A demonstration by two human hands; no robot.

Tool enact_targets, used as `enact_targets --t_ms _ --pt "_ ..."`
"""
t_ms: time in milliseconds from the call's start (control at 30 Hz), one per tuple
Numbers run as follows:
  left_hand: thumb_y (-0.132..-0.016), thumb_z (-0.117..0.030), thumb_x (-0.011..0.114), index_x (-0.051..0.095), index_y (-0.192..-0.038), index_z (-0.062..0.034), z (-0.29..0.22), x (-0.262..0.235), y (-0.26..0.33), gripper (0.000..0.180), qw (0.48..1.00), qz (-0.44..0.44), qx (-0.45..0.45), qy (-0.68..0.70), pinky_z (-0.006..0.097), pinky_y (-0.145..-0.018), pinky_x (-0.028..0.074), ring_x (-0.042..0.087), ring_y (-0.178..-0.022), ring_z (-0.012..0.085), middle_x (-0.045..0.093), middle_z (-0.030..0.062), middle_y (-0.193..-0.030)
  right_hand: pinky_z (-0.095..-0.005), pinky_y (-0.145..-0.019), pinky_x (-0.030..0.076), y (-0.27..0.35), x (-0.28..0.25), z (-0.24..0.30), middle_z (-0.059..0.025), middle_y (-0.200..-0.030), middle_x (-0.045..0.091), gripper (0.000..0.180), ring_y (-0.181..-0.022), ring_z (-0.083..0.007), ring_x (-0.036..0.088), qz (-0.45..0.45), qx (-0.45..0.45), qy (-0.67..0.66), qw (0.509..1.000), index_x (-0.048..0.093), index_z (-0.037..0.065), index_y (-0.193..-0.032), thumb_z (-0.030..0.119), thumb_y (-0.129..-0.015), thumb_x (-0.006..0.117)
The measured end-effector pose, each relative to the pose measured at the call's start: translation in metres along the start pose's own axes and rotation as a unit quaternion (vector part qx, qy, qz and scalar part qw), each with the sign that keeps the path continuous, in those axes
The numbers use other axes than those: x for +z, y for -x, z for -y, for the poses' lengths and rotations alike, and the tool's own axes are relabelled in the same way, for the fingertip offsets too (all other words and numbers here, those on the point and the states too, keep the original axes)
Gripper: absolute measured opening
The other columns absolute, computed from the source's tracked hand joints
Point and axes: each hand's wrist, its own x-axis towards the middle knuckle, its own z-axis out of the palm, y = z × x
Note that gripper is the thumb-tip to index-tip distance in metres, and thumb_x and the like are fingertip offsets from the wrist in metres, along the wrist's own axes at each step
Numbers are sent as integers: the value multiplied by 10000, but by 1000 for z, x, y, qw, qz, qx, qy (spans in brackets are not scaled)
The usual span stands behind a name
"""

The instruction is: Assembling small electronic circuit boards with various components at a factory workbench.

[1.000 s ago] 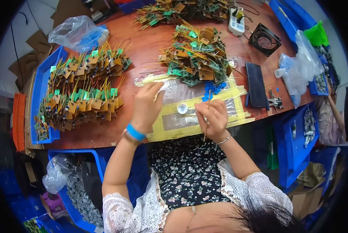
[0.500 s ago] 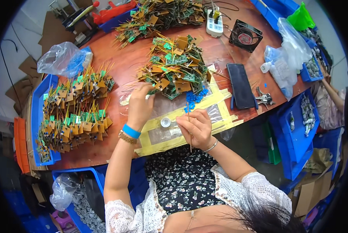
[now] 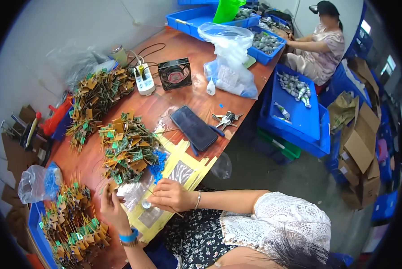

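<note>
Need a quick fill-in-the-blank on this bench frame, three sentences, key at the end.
1. The left hand wears a ____ wristband.
2. The black phone lies face-____ on the table.
3. A small black ____ stands beside the white power strip.
Missing words: blue; up; fan

We're looking through a heavy fisheye here, with a black ring closing round the whole picture and the table's straight edges bowing toward it. Light is bright, even and cool (daylight showing at a window on the upper right), so shadows stay soft and short. We catch a pale sheen on the clear plastic bag and glare on the phone's dark screen. The centre reads fairly sharp; the rim smears.
</note>
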Motion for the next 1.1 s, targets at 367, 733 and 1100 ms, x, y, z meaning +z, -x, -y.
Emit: enact_targets --t_ms 367,733,1100 --pt "-955 -7 573 591 -1108 39 -11 -32 90 160 946 -117 -205 222 236 -656 547 627 -767 104 623 62 -982 -313 -621 475 -8 -10 7 -101 -767 616 292 -694 -204 592 117 273 -165 940 677 -6 -977 167 -1029 447" --pt "-935 6 614 660 -1149 56 1 -11 103 224 948 -202 -172 176 202 -612 483 616 -682 81 673 30 -872 -284 -569 462 -4 12 11 -78 -758 663 351 -594 -162 573 177 277 -123 936 685 -6 -909 253 -1030 481" --pt "-890 52 643 613 -1217 74 -6 -4 101 329 899 -89 -270 334 252 -734 573 656 -791 135 648 73 -951 -247 -582 434 -25 18 30 -107 -834 668 534 -671 -139 573 172 291 -288 896 665 -59 -923 365 -1061 371"
